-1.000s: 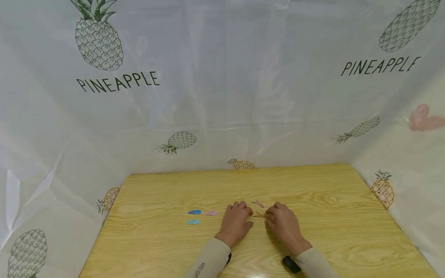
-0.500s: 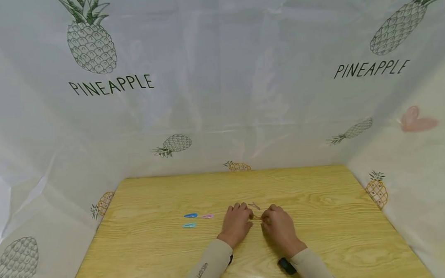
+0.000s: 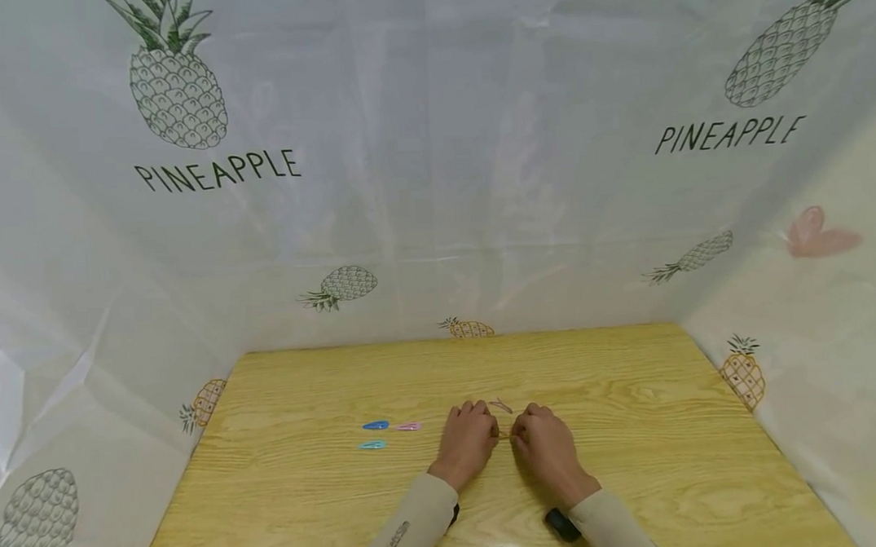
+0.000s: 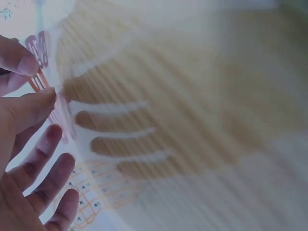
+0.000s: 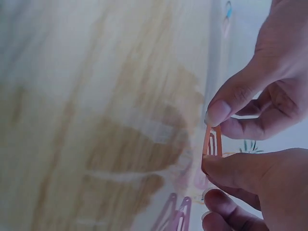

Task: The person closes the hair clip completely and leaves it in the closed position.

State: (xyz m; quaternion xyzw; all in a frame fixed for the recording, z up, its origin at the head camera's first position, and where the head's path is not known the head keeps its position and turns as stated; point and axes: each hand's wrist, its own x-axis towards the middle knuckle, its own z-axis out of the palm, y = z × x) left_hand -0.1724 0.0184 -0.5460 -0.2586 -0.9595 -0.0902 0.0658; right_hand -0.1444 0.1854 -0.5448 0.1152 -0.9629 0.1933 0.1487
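Observation:
An orange snap hair clip (image 3: 504,434) spans the small gap between my hands, just above the table. My left hand (image 3: 466,439) pinches one end between thumb and finger, and my right hand (image 3: 551,448) pinches the other. The right wrist view shows the middle of the orange clip (image 5: 211,143) bare, its ends covered by fingertips. In the left wrist view, the other fingers of the left hand (image 4: 29,159) are spread. Just beyond the hands lies a dull pink hair clip (image 3: 500,405) in a V shape; whether it is one clip or two I cannot tell.
Left of my left hand lie a dark blue hair clip (image 3: 375,425), a pink hair clip (image 3: 409,426) and a light blue hair clip (image 3: 373,445). The wooden table (image 3: 309,508) is bordered by a pineapple-print sheet (image 3: 405,185) at its back and sides.
My right hand has come left with the orange clip, narrowing the gap to the left hand. The left hand has taken hold of the clip's other end. The view has shifted slightly.

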